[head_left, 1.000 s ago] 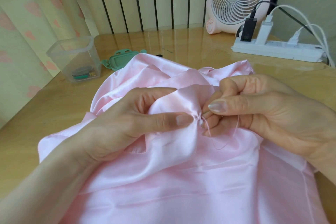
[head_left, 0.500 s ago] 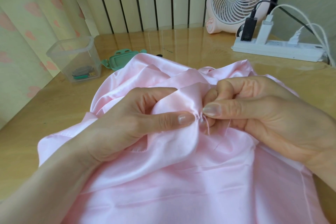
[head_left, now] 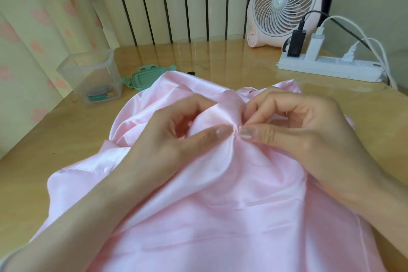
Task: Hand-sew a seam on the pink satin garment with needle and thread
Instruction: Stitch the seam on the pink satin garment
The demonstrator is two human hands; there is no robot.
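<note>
1. The pink satin garment lies heaped across the middle of the wooden table and runs down over its near edge.
2. The left hand pinches a raised fold of the satin between its thumb and curled fingers.
3. The right hand has its fingers curled, thumb and forefinger pinching the cloth at a small pucker, where the two thumb tips almost touch.
4. I can't make out a needle or thread between those fingers.
5. A clear plastic tub stands near the table's left edge, with a green lid just beside it.
6. A pink fan and a white power strip sit at the far right corner.
</note>
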